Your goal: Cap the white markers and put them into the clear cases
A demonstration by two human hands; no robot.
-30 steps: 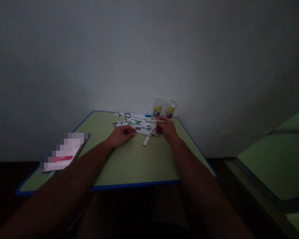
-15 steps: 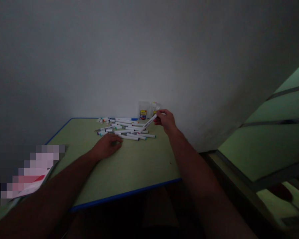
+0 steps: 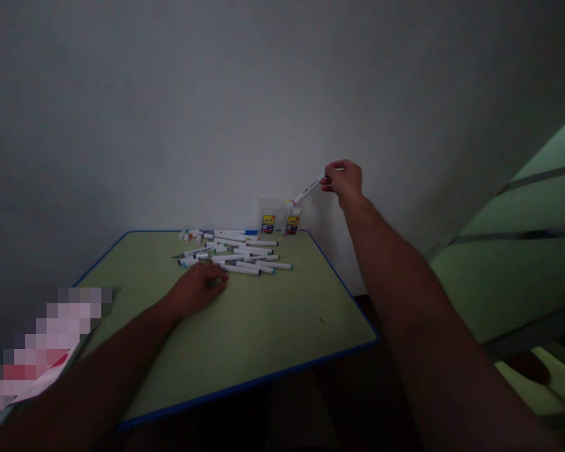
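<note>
My right hand (image 3: 343, 180) is raised in the air above the table's far right corner, closed on a white marker (image 3: 308, 188) that slants down to the left. My left hand (image 3: 198, 289) rests on the green table (image 3: 263, 326), fingers curled loosely, touching the near edge of a pile of several white markers (image 3: 238, 254). Whether it holds one of them is unclear. Two small clear packets with yellow labels (image 3: 279, 220) lean against the wall just below the raised marker.
A pale wall stands right behind the table. A blurred pink and white booklet (image 3: 42, 351) lies at the table's left edge. The table has a blue rim (image 3: 245, 389). Another green table (image 3: 522, 276) stands to the right.
My right hand lifted the marker off the pile and carried it up and to the right, above the packets. My left hand stayed by the pile. The view swung rightward.
</note>
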